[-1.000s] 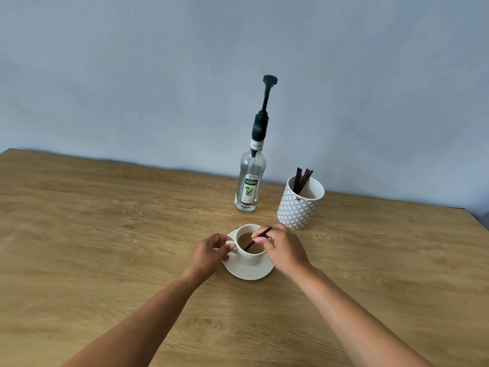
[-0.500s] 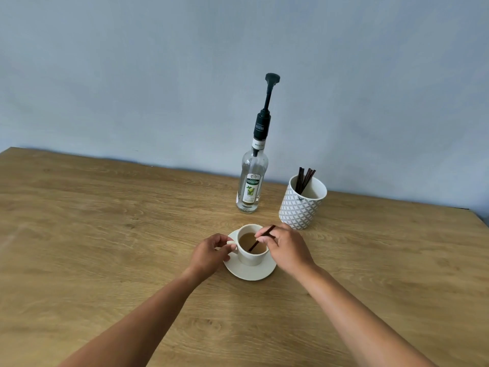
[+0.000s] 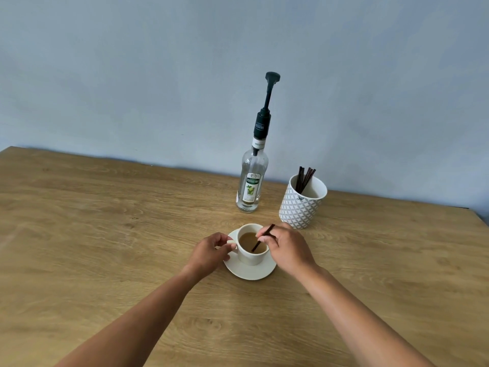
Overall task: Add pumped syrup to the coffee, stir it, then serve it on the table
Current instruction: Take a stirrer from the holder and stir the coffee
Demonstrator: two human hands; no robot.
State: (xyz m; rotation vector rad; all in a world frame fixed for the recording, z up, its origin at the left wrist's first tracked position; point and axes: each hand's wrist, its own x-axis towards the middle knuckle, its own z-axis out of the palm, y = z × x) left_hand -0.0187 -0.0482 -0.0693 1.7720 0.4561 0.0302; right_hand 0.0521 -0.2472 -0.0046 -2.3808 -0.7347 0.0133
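Note:
A white cup (image 3: 251, 256) of light brown coffee stands on a white saucer (image 3: 248, 272) near the middle of the wooden table (image 3: 105, 234). My left hand (image 3: 210, 251) pinches the cup's handle on the left side. My right hand (image 3: 287, 247) grips a dark stirrer stick (image 3: 262, 238) whose lower end dips into the coffee. Behind the cup stands a clear glass syrup bottle (image 3: 251, 186) with a tall black pump on top, upright and untouched.
A white patterned holder (image 3: 301, 205) with several dark stirrer sticks sits right of the bottle, close behind my right hand. A pale blue wall runs along the table's far edge. Bare wood stretches left and toward me.
The stirrer's tip has shifted a little inside the cup as my right hand moves it. My left hand stays on the handle; the view has drifted slightly.

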